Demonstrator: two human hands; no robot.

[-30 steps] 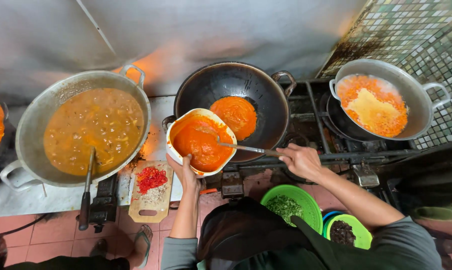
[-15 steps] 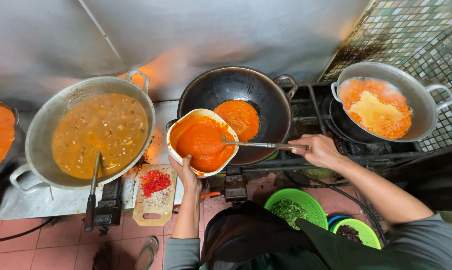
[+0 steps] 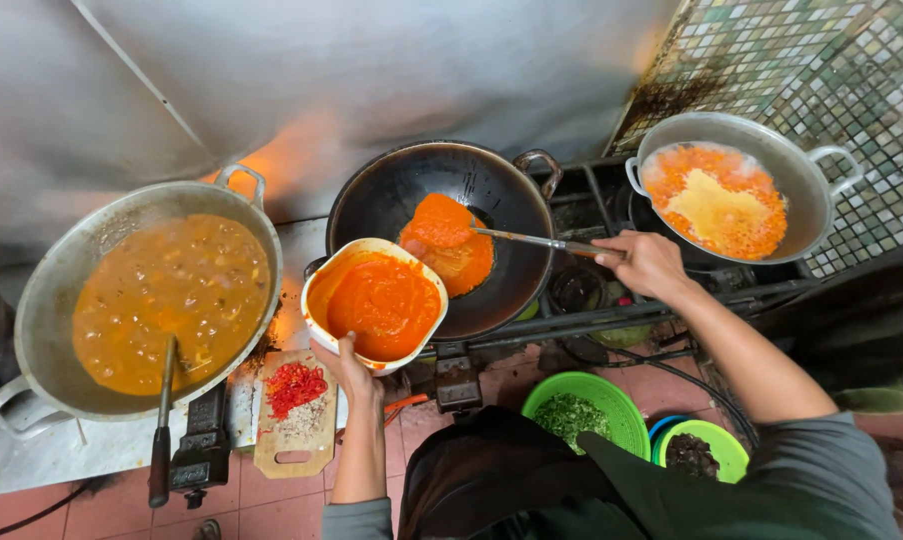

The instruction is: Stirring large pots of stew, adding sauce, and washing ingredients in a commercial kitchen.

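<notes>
Overhead, two hands [image 3: 346, 365] [image 3: 649, 262]; one bowl [image 3: 374, 304]; three woks [image 3: 439, 235].

We see three pans in a row on the stove: the big pan [image 3: 151, 300] on the left with a ladle [image 3: 163, 410] in it, the wok [image 3: 451, 235] in the middle, and the small pan [image 3: 736, 185] on the right by the wall. Our left hand [image 3: 346, 362] holds a bowl [image 3: 374, 303] of sauce at the wok's near left edge, and our right hand [image 3: 649, 263] holds a spoon [image 3: 531, 240] that reaches into the wok. Nearer to us, a board [image 3: 296, 425] lies below the bowl, and two baskets [image 3: 581, 410] [image 3: 699, 452] sit to the right, below the wok.
</notes>
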